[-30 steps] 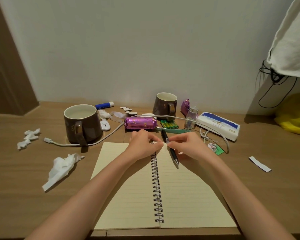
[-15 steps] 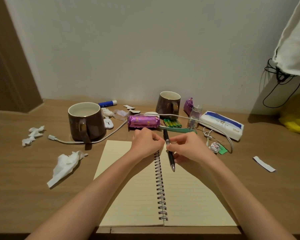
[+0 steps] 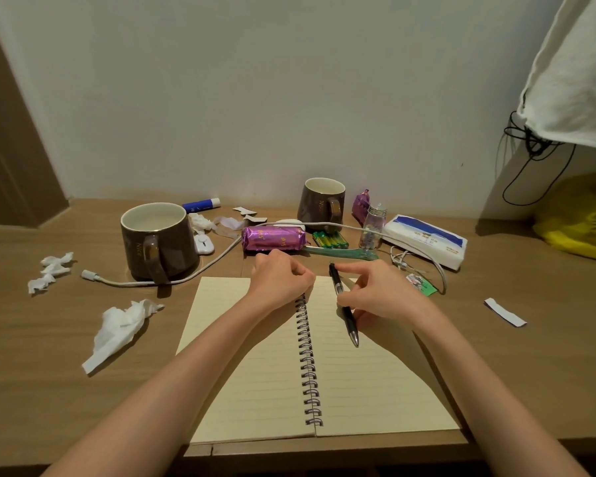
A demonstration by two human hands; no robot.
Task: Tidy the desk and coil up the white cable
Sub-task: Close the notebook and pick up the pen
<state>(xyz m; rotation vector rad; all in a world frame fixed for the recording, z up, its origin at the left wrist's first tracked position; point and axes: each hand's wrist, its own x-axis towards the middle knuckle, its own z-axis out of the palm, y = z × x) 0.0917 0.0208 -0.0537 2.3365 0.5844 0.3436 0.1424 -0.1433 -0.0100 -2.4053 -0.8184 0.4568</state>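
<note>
Right hand: grips pen, now lifted, tip over notebook.
Left hand: fisted at spiral; contents cannot tell.
Cable: uncoiled, far counter, round left mug.
Meaning: pen first, coiling pending.

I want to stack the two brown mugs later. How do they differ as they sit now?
The left mug stands nearer, its handle facing the camera; the far mug sits back by the wall, its handle turned right. The white cable curves round the left mug's base and runs in front of the far mug. Both are upright, brown outside, white inside.
</note>
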